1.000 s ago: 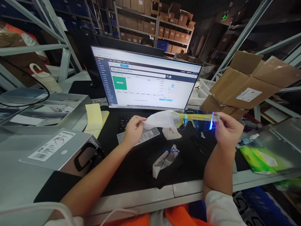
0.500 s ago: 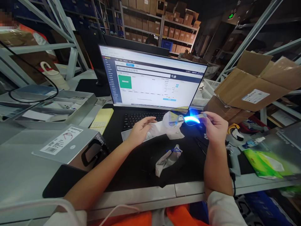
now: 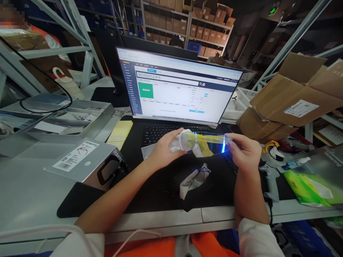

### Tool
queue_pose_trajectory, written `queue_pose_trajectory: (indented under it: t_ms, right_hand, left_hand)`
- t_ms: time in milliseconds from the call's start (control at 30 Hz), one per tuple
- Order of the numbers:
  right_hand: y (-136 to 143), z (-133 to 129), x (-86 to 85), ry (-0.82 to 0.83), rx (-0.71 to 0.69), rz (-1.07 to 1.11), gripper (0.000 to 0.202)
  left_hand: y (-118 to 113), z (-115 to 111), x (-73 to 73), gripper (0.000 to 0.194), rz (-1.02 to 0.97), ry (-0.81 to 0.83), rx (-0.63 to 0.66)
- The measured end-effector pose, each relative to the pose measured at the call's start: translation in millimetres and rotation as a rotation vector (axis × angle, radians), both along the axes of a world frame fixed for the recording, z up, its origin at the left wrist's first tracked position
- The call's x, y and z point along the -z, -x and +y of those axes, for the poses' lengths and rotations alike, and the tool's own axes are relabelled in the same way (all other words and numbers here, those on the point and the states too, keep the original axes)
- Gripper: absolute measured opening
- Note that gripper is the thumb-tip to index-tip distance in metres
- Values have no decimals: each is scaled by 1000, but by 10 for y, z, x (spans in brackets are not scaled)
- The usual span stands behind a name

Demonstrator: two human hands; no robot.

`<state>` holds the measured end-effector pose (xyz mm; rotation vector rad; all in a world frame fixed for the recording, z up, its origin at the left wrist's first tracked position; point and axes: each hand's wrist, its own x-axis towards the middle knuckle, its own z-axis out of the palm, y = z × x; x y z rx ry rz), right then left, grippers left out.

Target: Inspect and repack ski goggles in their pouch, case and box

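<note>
Clear yellowish glasses [image 3: 206,139] with a bright blue reflection are held up in front of the keyboard [image 3: 154,134]. My right hand [image 3: 245,151] pinches their right end. My left hand [image 3: 166,150] is closed round their left side together with a white wrapping [image 3: 198,150]. Under my left hand a light grey box or tray [image 3: 147,151] partly shows. A grey cloth pouch with a blue cord [image 3: 194,181] lies on the black mat [image 3: 155,192], nearer the table's front edge.
Behind the keyboard stands a monitor [image 3: 174,96]. To the left are a grey labelled box [image 3: 83,160], yellow paper [image 3: 120,134] and an open grey tray [image 3: 99,119]. At the right are cardboard boxes [image 3: 289,96], a scanner [image 3: 272,182] and a green packet [image 3: 305,185]. A person's sleeve shows at far left.
The glasses have turned and now lie flatter between my hands. My left hand has moved right along the white wrapping and onto the glasses' side. The view has shifted slightly.
</note>
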<state>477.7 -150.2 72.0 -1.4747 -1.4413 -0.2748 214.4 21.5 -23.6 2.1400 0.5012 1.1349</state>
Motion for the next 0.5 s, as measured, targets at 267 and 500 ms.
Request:
queue_pose_trajectory:
  t_ms: [267,500]
  right_hand:
    - [-5,60,49,61,-44,44,31]
    - [-95,198,129,143,-95,74,33]
  left_hand:
    - [16,10,-52,59,-118,-168,-46]
    - [79,-33,-117,75,-237,-214,-63]
